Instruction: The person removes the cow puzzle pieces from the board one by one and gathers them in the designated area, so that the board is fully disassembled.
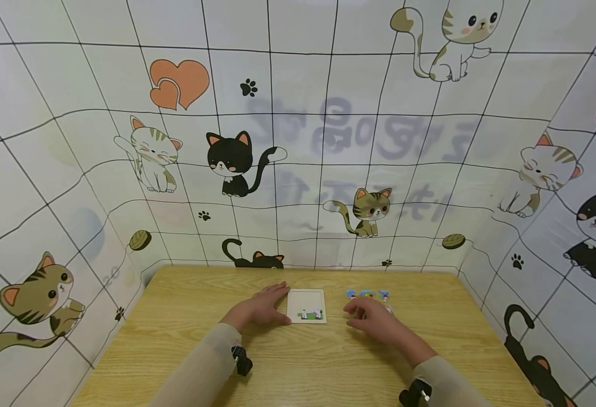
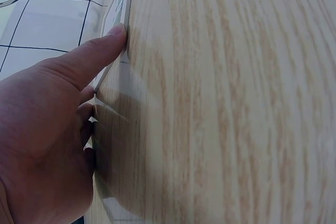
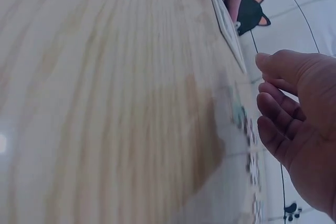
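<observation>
A square, pale puzzle board (image 1: 305,299) lies on the table, with a few green and white picture pieces (image 1: 310,314) along its near right part. My left hand (image 1: 259,308) rests at the board's left side; its straight thumb (image 2: 100,56) touches the near edge while the other fingers lie along the left. My right hand (image 1: 376,322) hovers to the right of the board, fingers loosely curled, thumb and fingertips apart in the right wrist view. I see nothing between them. Small colourful puzzle pieces (image 1: 367,294) lie just beyond and partly behind this hand.
The wooden table (image 1: 298,367) ends at a back wall (image 1: 298,169) of white sheeting with cat drawings and grid lines. Similar sheeting stands at the left and right. Each sleeve cuff carries a small black device (image 1: 242,360).
</observation>
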